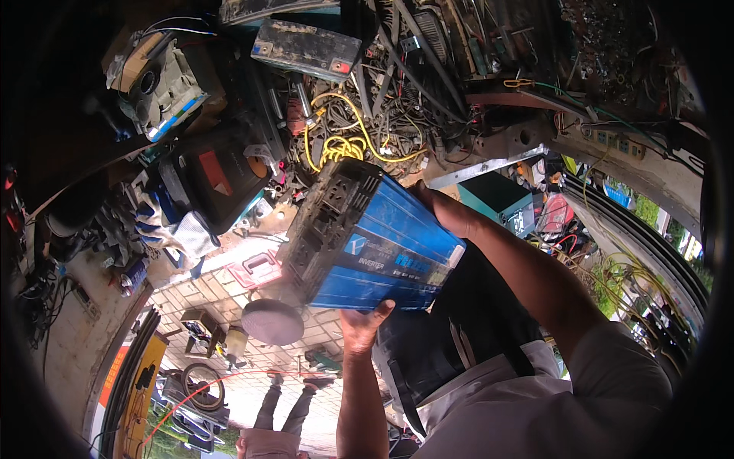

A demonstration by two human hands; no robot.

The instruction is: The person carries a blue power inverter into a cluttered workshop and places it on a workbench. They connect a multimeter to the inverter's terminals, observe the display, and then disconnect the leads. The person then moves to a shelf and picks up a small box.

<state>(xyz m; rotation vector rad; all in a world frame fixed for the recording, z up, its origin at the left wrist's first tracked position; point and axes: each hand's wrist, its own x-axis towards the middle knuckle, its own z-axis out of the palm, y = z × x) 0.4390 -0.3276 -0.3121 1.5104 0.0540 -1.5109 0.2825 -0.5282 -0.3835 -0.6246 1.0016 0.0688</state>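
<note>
A large power inverter (397,249) with a ribbed blue metal case is held tilted before my body. Its dusty black end panel (329,229), with sockets in it, faces left. My left hand (363,325) grips the lower long edge, the thumb lying over the blue side. At the opposite, upper edge my right hand (443,210) is closed on the case; most of its fingers are hidden behind it.
Beyond the inverter, a cluttered bench carries a yellow cable (340,149) and a black battery (306,50). Gloves (183,229) lie beside a dark case (214,180) at left. A round stool (271,321) stands below the panel; another person's legs (290,405) show on the paving.
</note>
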